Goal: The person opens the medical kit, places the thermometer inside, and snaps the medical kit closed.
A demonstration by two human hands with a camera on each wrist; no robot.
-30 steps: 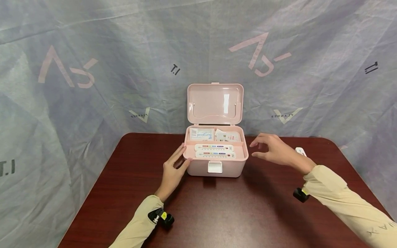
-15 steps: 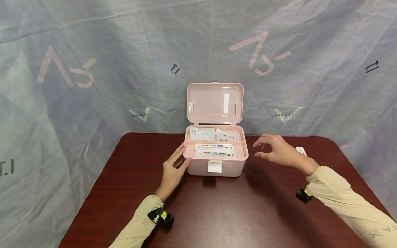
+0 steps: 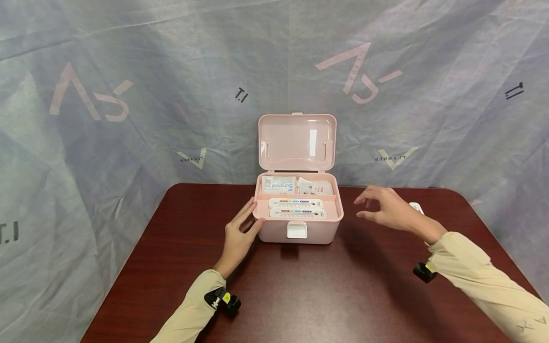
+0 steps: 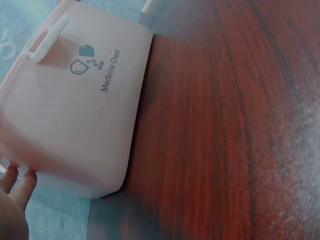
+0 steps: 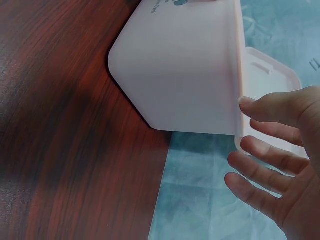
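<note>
A pink medicine chest stands on the table, its lid raised at the back and its white latch hanging at the front. In its tray's front compartment lie two white thermometer strips, one behind the other. My left hand rests with extended fingers against the chest's left rim. To the right of the chest, apart from it, my right hand hovers with loosely bent fingers and nothing in them. The right wrist view shows the same bare fingers near the chest's side wall.
The tray's rear compartments hold a packet marked Surgical and white packets. A white strip, partly hidden by the right forearm, lies on the dark red wooden table. Grey printed cloth hangs behind.
My right hand has drifted a little to the right, away from the chest. The left hand, the chest and its contents stay where they were.
</note>
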